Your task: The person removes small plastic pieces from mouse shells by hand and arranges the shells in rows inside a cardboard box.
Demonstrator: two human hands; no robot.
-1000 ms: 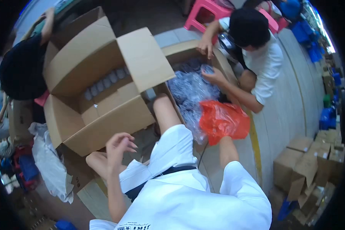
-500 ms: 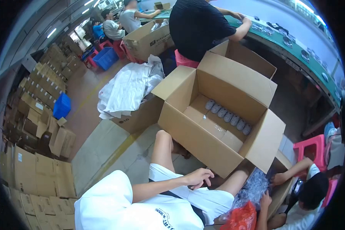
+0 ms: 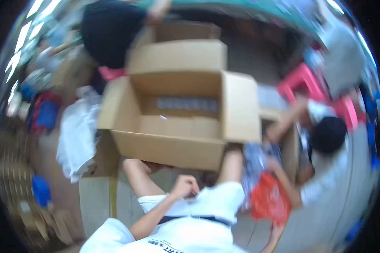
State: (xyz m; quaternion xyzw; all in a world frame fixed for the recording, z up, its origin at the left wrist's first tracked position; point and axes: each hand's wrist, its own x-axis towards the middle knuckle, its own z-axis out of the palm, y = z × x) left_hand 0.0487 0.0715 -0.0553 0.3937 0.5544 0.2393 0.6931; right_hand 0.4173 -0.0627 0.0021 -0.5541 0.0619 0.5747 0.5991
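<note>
My left hand [image 3: 185,186] is over my lap, blurred and seemingly touching nothing; its finger pose is unclear. My right forearm reaches up to a crumpled red plastic bag [image 3: 269,197], which hides the hand. Beyond my knees stands a large open cardboard box [image 3: 169,149], its flaps spread outward. Inside, a row of several greyish wrapped items [image 3: 188,103] lies along the far wall. Clear plastic-wrapped items [image 3: 253,162] fill a second box beside the red bag.
A co-worker in a white shirt [image 3: 325,164] reaches into the second box at right. Another in black [image 3: 112,33] sits beyond the large box. White sheeting [image 3: 78,135] lies at left; a pink stool [image 3: 302,82] stands at back right.
The view has swung back right since the middle frame, bringing the large box to the centre and showing more of the red bag. My left hand has stayed near my lap.
</note>
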